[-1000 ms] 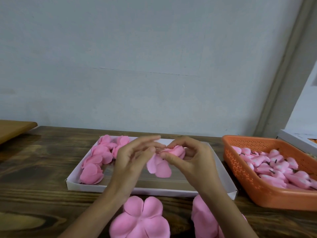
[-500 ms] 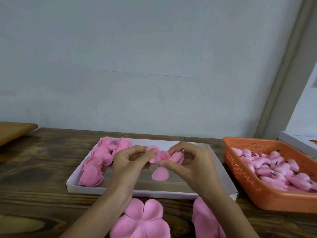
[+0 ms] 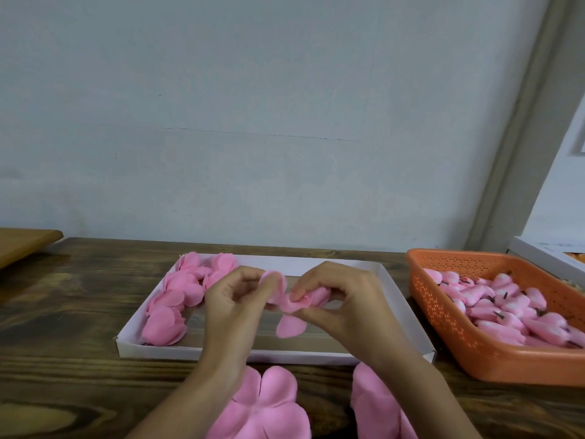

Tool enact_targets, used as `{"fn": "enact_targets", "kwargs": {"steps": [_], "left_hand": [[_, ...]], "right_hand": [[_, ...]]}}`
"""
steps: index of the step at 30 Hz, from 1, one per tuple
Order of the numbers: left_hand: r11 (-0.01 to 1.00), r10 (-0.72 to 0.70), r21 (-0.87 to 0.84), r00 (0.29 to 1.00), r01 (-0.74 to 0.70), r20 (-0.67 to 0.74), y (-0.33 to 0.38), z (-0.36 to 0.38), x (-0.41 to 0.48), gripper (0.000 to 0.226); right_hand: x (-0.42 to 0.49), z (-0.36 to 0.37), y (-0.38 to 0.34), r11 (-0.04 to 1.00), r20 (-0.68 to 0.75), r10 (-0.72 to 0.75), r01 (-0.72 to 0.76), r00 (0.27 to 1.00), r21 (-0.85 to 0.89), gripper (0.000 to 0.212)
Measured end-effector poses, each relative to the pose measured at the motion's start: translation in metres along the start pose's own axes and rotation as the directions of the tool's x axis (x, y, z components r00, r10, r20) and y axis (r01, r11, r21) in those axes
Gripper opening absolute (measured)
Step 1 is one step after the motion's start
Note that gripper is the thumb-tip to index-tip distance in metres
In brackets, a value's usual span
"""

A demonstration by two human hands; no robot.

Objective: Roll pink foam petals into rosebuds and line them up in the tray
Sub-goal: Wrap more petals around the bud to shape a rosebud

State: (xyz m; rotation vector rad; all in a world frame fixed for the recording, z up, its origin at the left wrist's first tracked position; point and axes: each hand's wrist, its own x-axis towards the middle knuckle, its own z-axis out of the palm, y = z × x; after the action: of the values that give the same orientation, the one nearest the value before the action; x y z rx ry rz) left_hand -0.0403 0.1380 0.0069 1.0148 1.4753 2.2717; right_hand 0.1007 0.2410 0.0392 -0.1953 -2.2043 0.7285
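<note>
Since one second earlier, the left hand (image 3: 235,299) had curled its fingers in, and one loose petal (image 3: 290,326) hung down where two had hung. The left fingers pinched a raised petal of the foam flower (image 3: 286,299); the right hand (image 3: 345,307) pinched its rolled core. The piece was held above the white tray (image 3: 405,312), long axis roughly left to right, the unrolled part toward the left hand. Finished rosebuds (image 3: 172,307) lay at the tray's left end, nearer the left hand. Flat petal blanks (image 3: 266,403) lay on the dark wooden surface (image 3: 79,312). An orange basket (image 3: 443,315) of pink pieces stood to the right, with a pale wall (image 3: 285,122) behind.
</note>
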Motion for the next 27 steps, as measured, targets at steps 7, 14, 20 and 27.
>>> {"fn": "enact_targets", "kwargs": {"steps": [7,14,20,27], "left_hand": [[0.959,0.257,0.085,0.954,-0.271,0.152,0.007,0.003,-0.008,0.012],[0.911,0.371,0.076,0.885,-0.406,0.281,0.009,-0.002,0.0,0.012],[0.986,0.137,-0.134,0.94,-0.1,0.312,0.01,-0.016,0.013,0.022],[0.952,-0.142,-0.183,0.885,0.244,0.443,0.014,-0.022,0.019,0.034]], "right_hand": [[0.001,0.001,-0.001,0.995,-0.049,0.097,-0.096,0.994,0.024,0.018],[0.003,-0.002,-0.001,0.968,-0.073,0.207,-0.193,0.976,0.163,0.012],[0.004,-0.008,-0.008,0.925,-0.042,0.253,-0.229,0.967,0.305,0.016],[0.003,-0.004,-0.013,0.867,0.099,0.239,-0.259,0.966,0.426,0.018]]}}
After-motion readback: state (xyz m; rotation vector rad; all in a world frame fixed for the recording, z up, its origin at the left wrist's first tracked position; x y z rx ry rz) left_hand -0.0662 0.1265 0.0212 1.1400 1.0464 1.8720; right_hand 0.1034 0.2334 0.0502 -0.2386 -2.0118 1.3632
